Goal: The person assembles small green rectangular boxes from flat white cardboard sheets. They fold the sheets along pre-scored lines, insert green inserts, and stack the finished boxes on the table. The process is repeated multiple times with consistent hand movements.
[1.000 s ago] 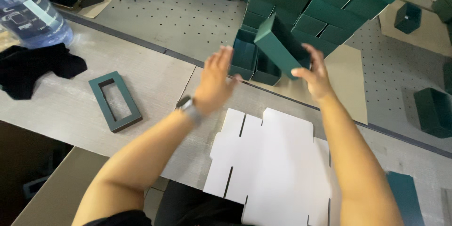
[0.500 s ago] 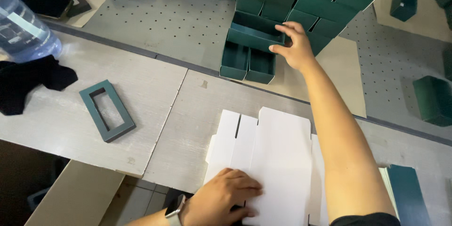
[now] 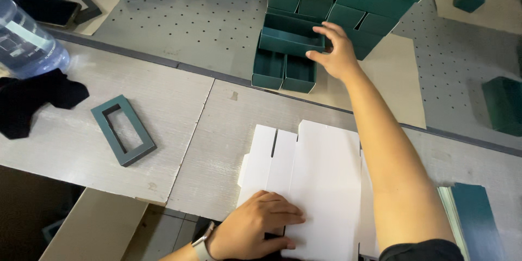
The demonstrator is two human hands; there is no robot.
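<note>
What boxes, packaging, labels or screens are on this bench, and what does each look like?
Stack of dark green boxes: bench's far side, right hand touching one.
White die-cut cardboard sheet: flat, near edge, under left hand.
Green rectangular frame insert: left, lying flat.
Phone: far left, dark screen.

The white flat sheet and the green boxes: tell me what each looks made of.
White die-cut sheet under the left hand: apparently matte cardboard, judging by its cut slots and flaps lying flat. Dark green box touched by the right hand: probably paper-covered board, with thin straight walls, crisp edges and a dull finish.
</note>
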